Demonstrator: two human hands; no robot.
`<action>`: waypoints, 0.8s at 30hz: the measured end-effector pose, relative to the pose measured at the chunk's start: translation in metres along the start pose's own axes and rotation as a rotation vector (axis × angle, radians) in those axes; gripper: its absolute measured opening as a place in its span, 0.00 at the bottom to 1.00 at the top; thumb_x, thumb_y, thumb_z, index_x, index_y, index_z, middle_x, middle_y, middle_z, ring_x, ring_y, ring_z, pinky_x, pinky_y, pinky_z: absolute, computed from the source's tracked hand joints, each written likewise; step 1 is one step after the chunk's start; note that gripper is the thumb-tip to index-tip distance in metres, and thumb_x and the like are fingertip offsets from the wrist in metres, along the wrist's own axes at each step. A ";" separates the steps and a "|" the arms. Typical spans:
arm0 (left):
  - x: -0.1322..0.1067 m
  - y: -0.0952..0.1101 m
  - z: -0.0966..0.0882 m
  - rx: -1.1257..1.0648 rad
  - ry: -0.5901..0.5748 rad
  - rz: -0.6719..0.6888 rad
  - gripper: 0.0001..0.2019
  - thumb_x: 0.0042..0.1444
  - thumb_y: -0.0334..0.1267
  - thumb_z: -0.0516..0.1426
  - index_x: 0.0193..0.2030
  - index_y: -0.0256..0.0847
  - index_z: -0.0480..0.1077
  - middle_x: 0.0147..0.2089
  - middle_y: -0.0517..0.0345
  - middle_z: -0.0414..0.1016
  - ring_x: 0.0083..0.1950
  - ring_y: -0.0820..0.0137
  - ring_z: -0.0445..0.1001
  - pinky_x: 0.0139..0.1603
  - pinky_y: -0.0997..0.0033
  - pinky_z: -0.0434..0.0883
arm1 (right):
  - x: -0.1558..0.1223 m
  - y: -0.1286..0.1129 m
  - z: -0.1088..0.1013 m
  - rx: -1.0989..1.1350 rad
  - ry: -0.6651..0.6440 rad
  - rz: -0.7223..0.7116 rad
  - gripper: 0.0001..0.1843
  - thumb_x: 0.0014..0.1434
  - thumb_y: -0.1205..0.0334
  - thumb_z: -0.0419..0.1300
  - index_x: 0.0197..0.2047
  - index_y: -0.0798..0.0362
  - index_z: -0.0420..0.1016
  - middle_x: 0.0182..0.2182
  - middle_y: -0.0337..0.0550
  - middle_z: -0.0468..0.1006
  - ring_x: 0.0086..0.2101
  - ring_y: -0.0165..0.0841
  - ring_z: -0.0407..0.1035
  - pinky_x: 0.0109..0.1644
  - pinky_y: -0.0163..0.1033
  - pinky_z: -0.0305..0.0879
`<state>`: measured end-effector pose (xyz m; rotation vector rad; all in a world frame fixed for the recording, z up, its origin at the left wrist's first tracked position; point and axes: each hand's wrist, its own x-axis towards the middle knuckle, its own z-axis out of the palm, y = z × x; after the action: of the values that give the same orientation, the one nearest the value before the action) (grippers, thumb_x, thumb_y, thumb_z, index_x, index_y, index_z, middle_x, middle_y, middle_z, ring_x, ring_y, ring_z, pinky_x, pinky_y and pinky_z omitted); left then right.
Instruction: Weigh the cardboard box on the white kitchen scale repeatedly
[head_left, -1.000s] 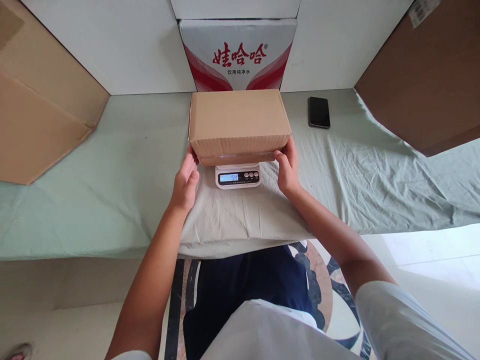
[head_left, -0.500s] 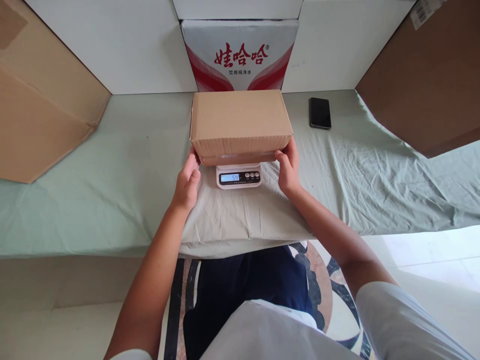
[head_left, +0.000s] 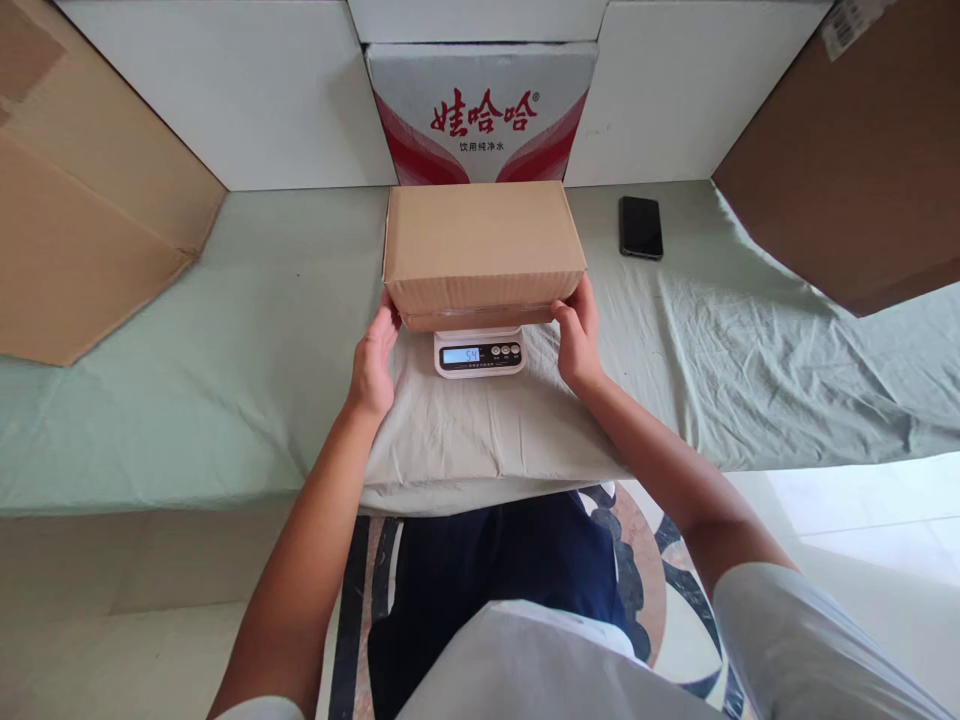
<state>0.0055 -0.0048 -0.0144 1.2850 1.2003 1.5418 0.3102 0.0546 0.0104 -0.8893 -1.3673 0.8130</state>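
A brown cardboard box (head_left: 484, 235) rests over a white digital scale (head_left: 480, 366), covering the scale's weighing top. Lit digits on the display look like 54; any decimal point is too small to tell. At the box's lower left side, my left hand (head_left: 375, 365) presses against it, its fingertips partly hidden behind the edge. My right hand (head_left: 577, 340) grips the lower right front corner, thumb on the front face and the other fingers along the side, mostly out of sight. Clear tape runs across the box's front.
A black phone (head_left: 640, 227) lies on the green cloth (head_left: 247, 300) to the right. Behind stands a white and red carton (head_left: 484, 110) between white panels. Large cardboard pieces flank the table at left (head_left: 97, 230) and right (head_left: 847, 170).
My left thumb has moved in from its raised position toward the box. The box and my right hand stay in place, and the display reads the same. The view has shifted very slightly.
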 end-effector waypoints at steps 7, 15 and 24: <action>0.005 0.004 0.001 0.049 0.093 -0.005 0.44 0.70 0.75 0.58 0.80 0.47 0.76 0.86 0.46 0.68 0.89 0.46 0.62 0.91 0.45 0.60 | 0.000 0.000 0.000 -0.028 -0.014 0.015 0.36 0.62 0.23 0.62 0.60 0.40 0.77 0.63 0.48 0.81 0.67 0.54 0.72 0.76 0.68 0.74; 0.008 0.004 0.004 0.034 0.112 -0.005 0.46 0.68 0.74 0.58 0.82 0.45 0.73 0.86 0.43 0.67 0.89 0.45 0.62 0.90 0.45 0.62 | 0.000 0.003 -0.001 -0.012 -0.004 0.002 0.35 0.62 0.24 0.64 0.60 0.40 0.78 0.63 0.48 0.82 0.66 0.54 0.73 0.77 0.70 0.74; 0.008 0.006 0.005 0.015 0.017 0.005 0.46 0.70 0.71 0.54 0.90 0.57 0.58 0.89 0.57 0.62 0.92 0.53 0.55 0.93 0.47 0.52 | 0.000 0.003 -0.001 -0.023 0.002 0.023 0.38 0.61 0.22 0.64 0.62 0.39 0.78 0.64 0.47 0.82 0.69 0.55 0.72 0.79 0.70 0.73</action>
<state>0.0089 0.0019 -0.0069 1.2876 1.2220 1.5527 0.3109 0.0557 0.0076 -0.9251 -1.3690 0.8153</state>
